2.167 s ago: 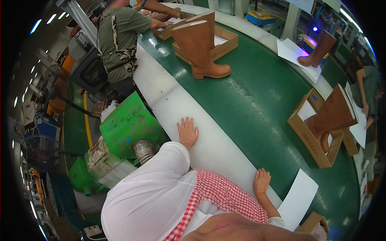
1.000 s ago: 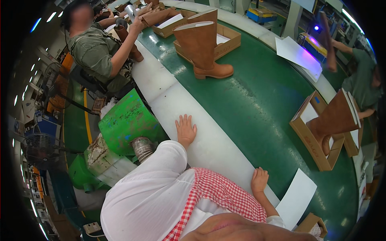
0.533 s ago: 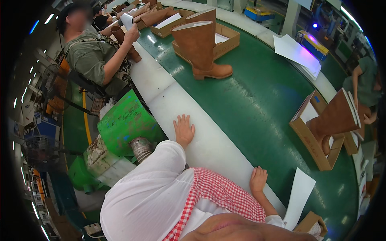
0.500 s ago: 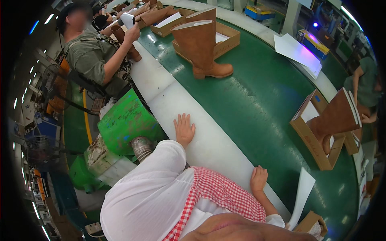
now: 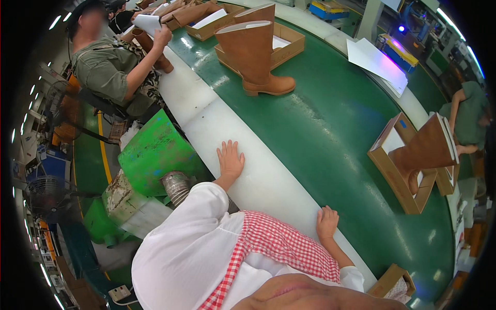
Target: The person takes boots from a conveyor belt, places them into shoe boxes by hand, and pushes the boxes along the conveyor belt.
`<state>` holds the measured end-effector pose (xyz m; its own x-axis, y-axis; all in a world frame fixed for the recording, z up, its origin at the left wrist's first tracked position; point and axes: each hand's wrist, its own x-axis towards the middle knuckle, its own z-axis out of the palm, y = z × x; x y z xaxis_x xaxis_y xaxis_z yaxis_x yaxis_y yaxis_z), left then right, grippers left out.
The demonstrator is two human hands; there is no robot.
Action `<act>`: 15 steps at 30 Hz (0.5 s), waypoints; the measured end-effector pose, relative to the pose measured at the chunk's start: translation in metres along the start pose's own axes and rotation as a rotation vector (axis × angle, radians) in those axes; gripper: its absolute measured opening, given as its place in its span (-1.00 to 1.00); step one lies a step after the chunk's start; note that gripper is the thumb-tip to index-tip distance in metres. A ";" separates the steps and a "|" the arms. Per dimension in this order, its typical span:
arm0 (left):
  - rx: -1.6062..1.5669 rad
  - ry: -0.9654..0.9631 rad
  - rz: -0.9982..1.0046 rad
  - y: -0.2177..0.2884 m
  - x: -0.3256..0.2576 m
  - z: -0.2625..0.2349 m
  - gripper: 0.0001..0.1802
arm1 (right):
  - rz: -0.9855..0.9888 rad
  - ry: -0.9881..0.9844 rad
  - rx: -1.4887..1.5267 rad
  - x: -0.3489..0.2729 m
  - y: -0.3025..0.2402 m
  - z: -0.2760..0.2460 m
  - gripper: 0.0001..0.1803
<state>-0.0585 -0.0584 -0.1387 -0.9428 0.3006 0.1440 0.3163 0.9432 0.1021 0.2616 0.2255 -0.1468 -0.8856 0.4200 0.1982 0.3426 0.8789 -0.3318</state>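
My left hand (image 5: 230, 159) lies flat on the white ledge (image 5: 258, 173), fingers spread and nothing in them. Farther right, my right hand (image 5: 327, 223) rests where the ledge meets the green surface (image 5: 330, 144). Its fingers are slightly bent and it holds nothing. Out of reach of both hands, a tall brown boot (image 5: 263, 67) stands upright on the green surface. Behind it is an open cardboard box (image 5: 287, 56) with another boot shaft. At the right, a brown boot (image 5: 426, 147) leans tilted in an open box (image 5: 413, 204).
At the far left a co-worker (image 5: 106, 67) holds a brown boot shaft (image 5: 142, 41) and a white sheet (image 5: 147, 22). A green machine (image 5: 160, 155) with a ribbed duct stands left of me. White boards (image 5: 377, 67) lie at the far edge. A small box (image 5: 385, 281) sits at lower right.
The whole view has shifted slightly. A curved white sheet by the small box at lower right is no longer in view. Both my hands stay resting on the ledge.
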 end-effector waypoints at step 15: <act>-0.625 0.251 -0.020 -0.024 0.105 0.003 -0.64 | -0.011 -0.025 -0.067 -0.004 -0.004 -0.003 -0.67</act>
<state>-0.1658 -0.0488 -0.1288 -0.9200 0.1705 0.3529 0.3716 0.6658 0.6470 0.2646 0.2211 -0.1436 -0.8965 0.4055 0.1784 0.3526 0.8969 -0.2668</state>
